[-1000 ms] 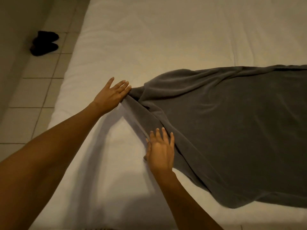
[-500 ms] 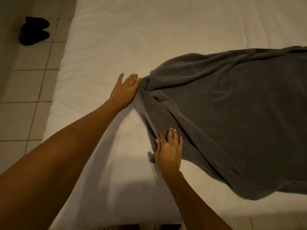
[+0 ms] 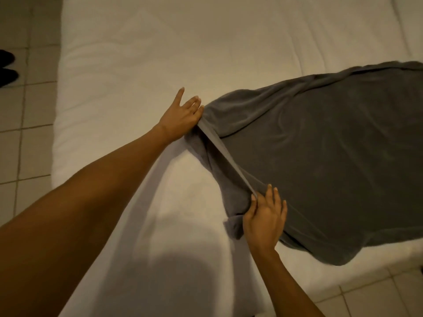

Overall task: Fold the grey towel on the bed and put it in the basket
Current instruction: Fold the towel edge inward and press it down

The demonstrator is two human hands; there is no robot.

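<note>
The grey towel (image 3: 320, 161) lies spread over the right part of the white bed (image 3: 142, 72), with its far edge rumpled. My left hand (image 3: 182, 116) is at the towel's far left corner, fingers stretched out, and the hem runs in under it. My right hand (image 3: 265, 217) pinches the same hem nearer to me, thumb against fingers. Between the two hands the hem is pulled into a straight, taut band, slightly raised off the sheet. A small flap of towel hangs beside my right wrist. No basket is in view.
Pale tiled floor (image 3: 29, 143) runs along the left of the bed and shows again at the lower right. Dark shoes (image 3: 6, 69) sit on the tiles at the left edge. The mattress edge is close in front of me.
The towel's left hem, slack before, is now drawn taut between my hands. My right hand has slid nearer and to the right along the edge.
</note>
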